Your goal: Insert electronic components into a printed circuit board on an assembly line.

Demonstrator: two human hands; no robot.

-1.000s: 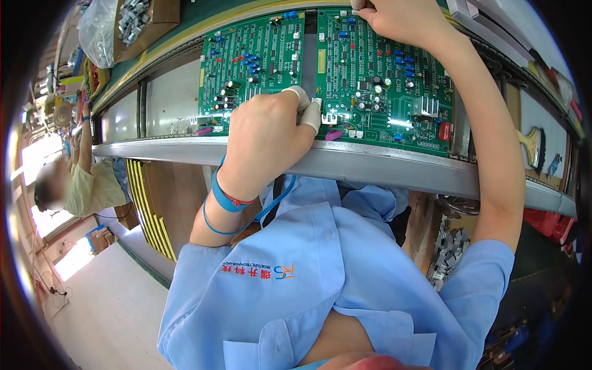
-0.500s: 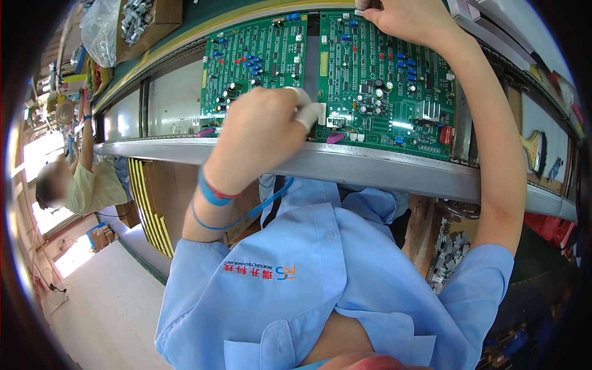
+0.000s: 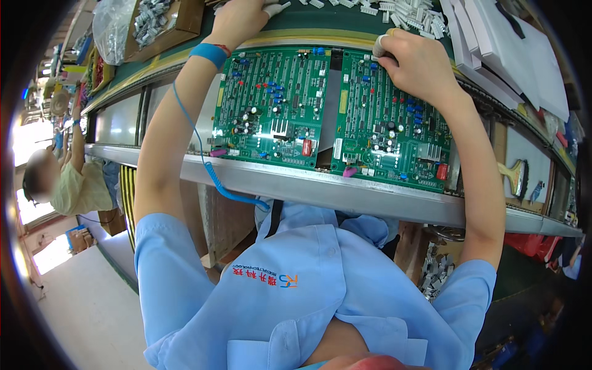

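Note:
Two green circuit boards, a left one [image 3: 265, 111] and a right one [image 3: 376, 117], lie side by side on the metal rails, full of small parts. My right hand [image 3: 422, 68] is at the far edge of the right board. Its fingers, white covers on their tips, are pinched on a small white connector [image 3: 374, 58], mostly hidden beneath them. Beyond the left board, my left hand [image 3: 242, 20] reaches over the green mat, partly cut off by the upper edge. Its covered thumb points out to the right, and no held thing shows. A blue wrist strap [image 3: 209, 54] circles the left wrist.
Loose white connectors [image 3: 413, 15] lie heaped on the green mat [image 3: 327, 18]. A cardboard box of metal parts [image 3: 166, 31] stands far left, white boxes [image 3: 493, 49] far right. A brush [image 3: 517, 176] lies at the right. Another person [image 3: 80, 185] works at the left. The strap's coiled cord [image 3: 228, 188] crosses the front rail.
My left hand has left the gap between the boards and moved away from me to the mat. The right hand stays at the right board's far edge. The view has shifted, showing more mat.

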